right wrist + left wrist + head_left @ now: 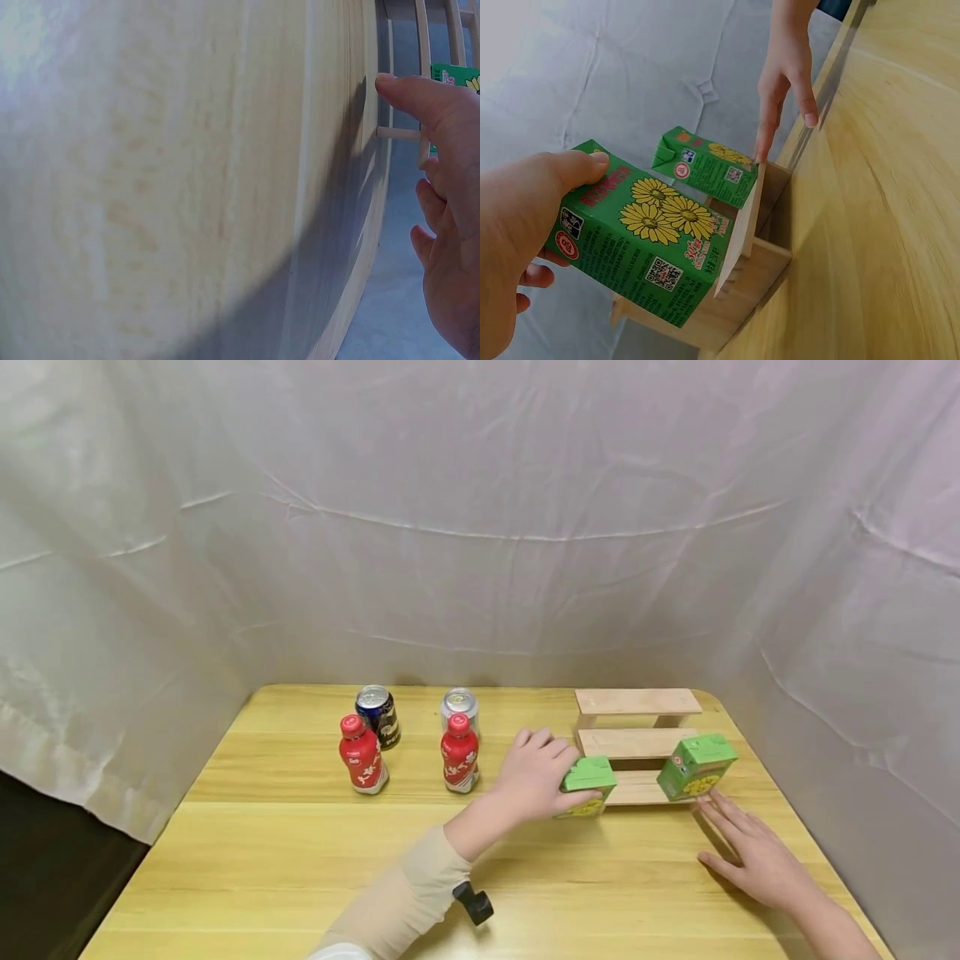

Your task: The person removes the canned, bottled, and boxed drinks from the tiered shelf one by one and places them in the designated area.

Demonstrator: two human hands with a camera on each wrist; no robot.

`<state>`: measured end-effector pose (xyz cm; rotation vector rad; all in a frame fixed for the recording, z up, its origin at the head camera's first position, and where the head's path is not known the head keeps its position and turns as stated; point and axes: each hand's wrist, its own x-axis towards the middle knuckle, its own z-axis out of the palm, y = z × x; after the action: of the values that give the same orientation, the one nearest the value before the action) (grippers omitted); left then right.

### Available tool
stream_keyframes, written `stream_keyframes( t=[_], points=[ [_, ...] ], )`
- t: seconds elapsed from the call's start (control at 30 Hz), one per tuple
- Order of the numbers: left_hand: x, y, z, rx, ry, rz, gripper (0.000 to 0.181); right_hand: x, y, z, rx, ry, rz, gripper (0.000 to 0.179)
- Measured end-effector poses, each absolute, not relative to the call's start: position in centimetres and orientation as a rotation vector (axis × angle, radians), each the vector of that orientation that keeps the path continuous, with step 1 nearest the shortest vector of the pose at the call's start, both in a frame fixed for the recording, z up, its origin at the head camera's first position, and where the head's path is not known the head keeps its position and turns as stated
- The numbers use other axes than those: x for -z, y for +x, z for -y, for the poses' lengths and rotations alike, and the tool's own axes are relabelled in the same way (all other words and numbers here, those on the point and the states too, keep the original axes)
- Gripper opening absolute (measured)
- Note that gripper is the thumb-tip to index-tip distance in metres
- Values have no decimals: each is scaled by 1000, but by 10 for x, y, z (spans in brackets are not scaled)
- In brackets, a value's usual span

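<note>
My left hand (534,777) grips a green drink carton (589,773) printed with yellow flowers. The left wrist view shows the thumb on one face of this carton (641,232), its far end close to the edge of a small wooden step rack (744,217). A second green carton (697,767) stands on the rack's lowest step, at the right end. My right hand (757,858) has its fingers extended, fingertips right at the front edge of that step beside the second carton's base. Only a part of a carton (442,73) shows behind the thumb in the right wrist view.
Left of the rack, two red-capped bottles, one (363,756) farther left and one (460,756) nearer the middle, stand in front of a dark can (379,714) and a silver can (459,700). Pale curtains (480,568) enclose the wooden table (300,860) at the back and sides.
</note>
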<state>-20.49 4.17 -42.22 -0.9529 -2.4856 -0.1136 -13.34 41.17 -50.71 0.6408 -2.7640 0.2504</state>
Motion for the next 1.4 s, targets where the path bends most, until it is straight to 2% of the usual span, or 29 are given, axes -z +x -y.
stream_keyframes(
  t=[0.87,1.1,1.4],
  points=[
    [417,-177,65,18,-1001,2422,54,507,-130,-412,-282,611,2780,80],
    [411,-169,90,-14,-973,2502,55,505,-132,-412,-287,611,2784,80],
    [419,-157,125,0,-913,2612,54,506,-133,-411,-285,628,2778,79]
  ],
)
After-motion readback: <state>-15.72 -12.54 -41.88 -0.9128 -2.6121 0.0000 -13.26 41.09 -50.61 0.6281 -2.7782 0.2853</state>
